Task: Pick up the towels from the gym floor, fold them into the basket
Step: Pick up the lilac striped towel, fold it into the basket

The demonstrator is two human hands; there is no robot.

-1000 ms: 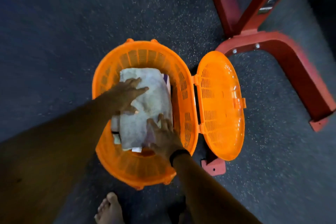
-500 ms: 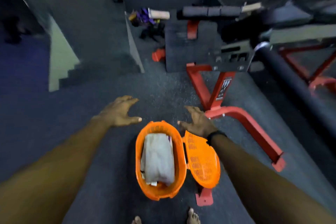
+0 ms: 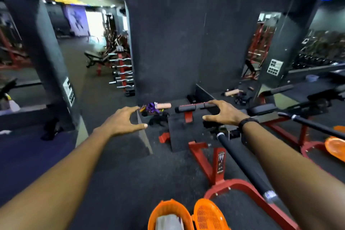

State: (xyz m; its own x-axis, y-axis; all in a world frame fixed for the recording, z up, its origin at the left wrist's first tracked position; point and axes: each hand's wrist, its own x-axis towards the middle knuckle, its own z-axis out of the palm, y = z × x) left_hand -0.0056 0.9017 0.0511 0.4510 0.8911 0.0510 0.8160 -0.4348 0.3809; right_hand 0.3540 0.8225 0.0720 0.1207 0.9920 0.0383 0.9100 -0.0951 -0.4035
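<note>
A red exercise machine (image 3: 217, 162) stands on the dark gym floor (image 3: 115, 173); at the lower edge, an orange basket (image 3: 169, 211), lid (image 3: 208, 214) open, holds a pale towel (image 3: 168, 221). Left hand (image 3: 124, 119) and right hand (image 3: 224, 113) reach forward, fingers spread, holding nothing

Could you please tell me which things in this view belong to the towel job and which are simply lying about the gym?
Belongs to the job:
- orange basket, lid open
- folded towel inside it
- left hand and right hand, both empty

Just lying about:
- red machine frame
- black bar
- purple item by the wall
- rack of barbells
</note>
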